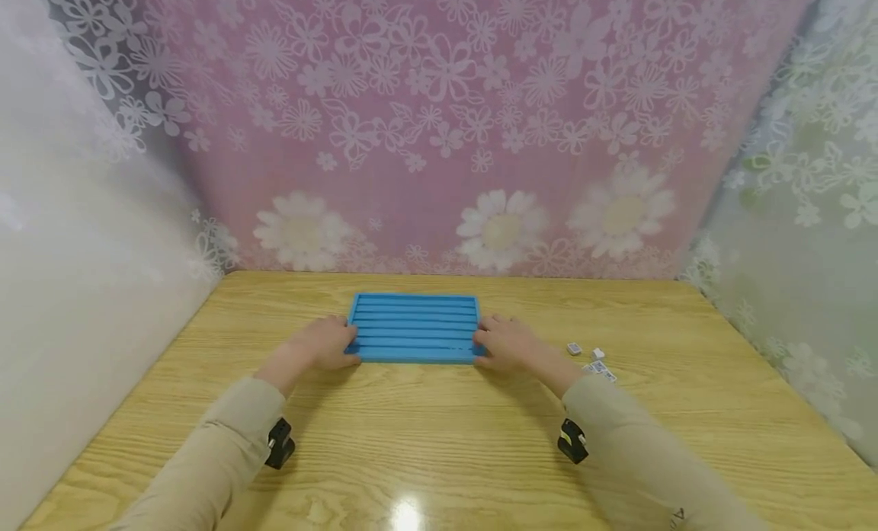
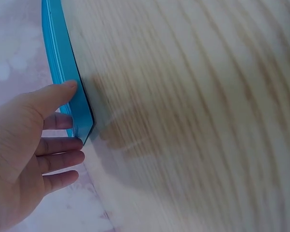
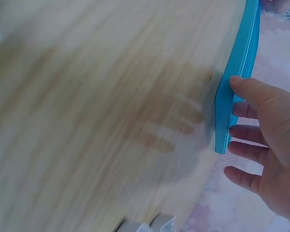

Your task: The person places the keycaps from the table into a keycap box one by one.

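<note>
A shallow blue tray (image 1: 414,329) with long parallel ridges lies on the wooden table, its long side facing me. My left hand (image 1: 329,344) grips its left end, thumb at the front corner and fingers along the short side. At the other end my right hand (image 1: 504,343) holds the tray the same way. In the left wrist view the thumb (image 2: 63,92) presses the tray's front wall (image 2: 79,104), while the lower fingers extend past the corner. The right wrist view shows the other thumb (image 3: 246,87) on that wall (image 3: 227,92) near its end.
Several small white tiles (image 1: 598,367) with dark printing lie in a loose group right of my right hand; one tile (image 1: 574,349) sits slightly apart. A pink floral backdrop (image 1: 439,135) rises behind the table (image 1: 425,439), with pale curtains (image 1: 789,249) at both sides.
</note>
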Demonstrator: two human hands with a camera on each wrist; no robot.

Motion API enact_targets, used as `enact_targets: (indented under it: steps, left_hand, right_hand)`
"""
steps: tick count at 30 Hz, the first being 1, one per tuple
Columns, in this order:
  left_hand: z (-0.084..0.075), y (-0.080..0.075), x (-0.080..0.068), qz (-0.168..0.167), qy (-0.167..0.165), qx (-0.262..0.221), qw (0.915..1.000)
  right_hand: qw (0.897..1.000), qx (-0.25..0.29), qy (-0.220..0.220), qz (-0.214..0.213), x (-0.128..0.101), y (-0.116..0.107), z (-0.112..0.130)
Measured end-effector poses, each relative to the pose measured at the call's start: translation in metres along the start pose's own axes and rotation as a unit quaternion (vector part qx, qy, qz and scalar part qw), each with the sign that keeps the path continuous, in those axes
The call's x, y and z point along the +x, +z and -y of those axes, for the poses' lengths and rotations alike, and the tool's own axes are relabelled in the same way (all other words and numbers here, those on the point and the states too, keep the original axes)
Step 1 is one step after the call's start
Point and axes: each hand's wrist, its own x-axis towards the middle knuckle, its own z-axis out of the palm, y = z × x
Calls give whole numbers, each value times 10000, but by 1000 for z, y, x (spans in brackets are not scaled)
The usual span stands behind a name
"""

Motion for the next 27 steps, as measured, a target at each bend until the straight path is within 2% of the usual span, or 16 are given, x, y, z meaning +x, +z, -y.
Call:
enact_targets:
  steps: [4, 8, 17, 22, 27]
  left_hand:
    - [-9, 1, 2, -70, 174, 229, 9996]
    - [-18, 2, 3, -86, 289, 224, 9993]
    - [-33, 3, 1, -176, 451, 474, 9977]
    - [-41, 2, -2, -307, 620, 767, 9947]
    - [-51, 5, -8, -484, 761, 1206, 9886]
  right_hand:
    - [9999, -132, -78, -61, -15, 1, -3]
    - [9994, -224, -188, -193, -30, 4, -6]
    - [9989, -80, -289, -365, -53, 5, -8]
    - [9987, -80, -299, -398, -65, 6, -8]
    - [9972, -172, -375, -628, -79, 11, -5]
